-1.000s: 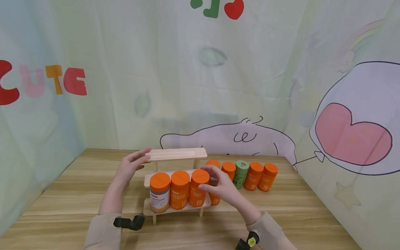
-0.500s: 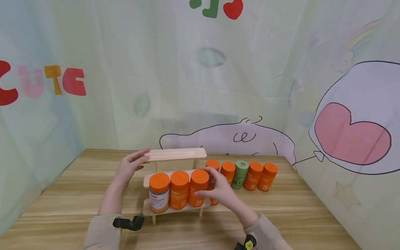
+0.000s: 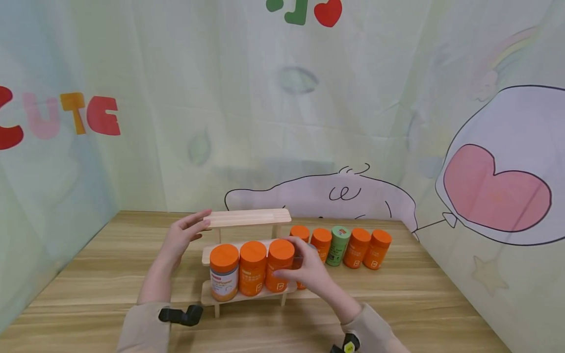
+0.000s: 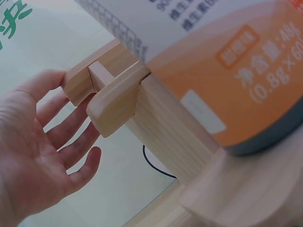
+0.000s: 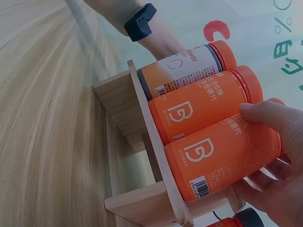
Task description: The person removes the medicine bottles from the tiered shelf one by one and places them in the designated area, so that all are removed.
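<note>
Three lidded jars stand upright side by side on the lowest shelf of a tiered wooden rack point(image 3: 247, 217): a white-labelled jar point(image 3: 223, 282) at the left end, a middle orange jar point(image 3: 252, 274), and an end orange jar point(image 5: 213, 156) at the right; each wears an orange lid, so what they contain is hidden. The right hand point(image 3: 309, 269) grips the end orange jar, its thumb on the near side and its fingers bent round the far side; the left hand point(image 3: 181, 237) touches the left end of the top shelf, its fingers spread and gently bent. Beyond the right hand a dark-lidded jar point(image 5: 223, 222) shows only in part, just beside the rack; farther right on the wooden table point(image 3: 101, 284), four orange-lidded jars point(image 3: 377, 252) and a green container point(image 3: 339, 247) stand in a row, the green one in the middle; their contents, too, are out of sight.
</note>
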Action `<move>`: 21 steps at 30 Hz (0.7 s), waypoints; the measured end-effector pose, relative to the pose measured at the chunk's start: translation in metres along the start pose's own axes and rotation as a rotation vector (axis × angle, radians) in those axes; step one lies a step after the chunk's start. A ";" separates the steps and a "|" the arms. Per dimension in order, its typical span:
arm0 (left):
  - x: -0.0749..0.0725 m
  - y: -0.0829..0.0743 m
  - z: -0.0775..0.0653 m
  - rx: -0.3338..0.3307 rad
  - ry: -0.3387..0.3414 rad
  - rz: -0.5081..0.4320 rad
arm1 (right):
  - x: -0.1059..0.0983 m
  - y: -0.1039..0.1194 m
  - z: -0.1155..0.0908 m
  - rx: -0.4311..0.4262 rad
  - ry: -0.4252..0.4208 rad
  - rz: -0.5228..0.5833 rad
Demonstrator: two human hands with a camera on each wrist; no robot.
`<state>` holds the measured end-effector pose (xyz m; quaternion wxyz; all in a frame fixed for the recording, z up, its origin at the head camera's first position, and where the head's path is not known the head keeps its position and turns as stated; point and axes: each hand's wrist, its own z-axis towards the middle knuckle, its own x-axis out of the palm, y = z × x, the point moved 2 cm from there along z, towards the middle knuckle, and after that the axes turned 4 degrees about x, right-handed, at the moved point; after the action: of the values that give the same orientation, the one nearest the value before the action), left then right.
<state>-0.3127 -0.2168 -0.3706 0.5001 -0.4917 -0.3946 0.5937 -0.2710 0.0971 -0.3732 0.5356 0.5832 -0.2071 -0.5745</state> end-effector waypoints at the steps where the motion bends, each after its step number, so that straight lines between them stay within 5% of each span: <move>1: 0.000 0.000 0.000 0.000 -0.001 0.000 | 0.000 0.000 0.000 0.000 -0.002 0.001; 21: -0.001 0.002 0.001 0.007 0.001 0.001 | -0.046 0.023 -0.001 -0.045 -0.155 0.021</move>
<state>-0.3140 -0.2180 -0.3724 0.5020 -0.4902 -0.3920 0.5950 -0.2728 0.1286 -0.3330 0.5369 0.5227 -0.2414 -0.6167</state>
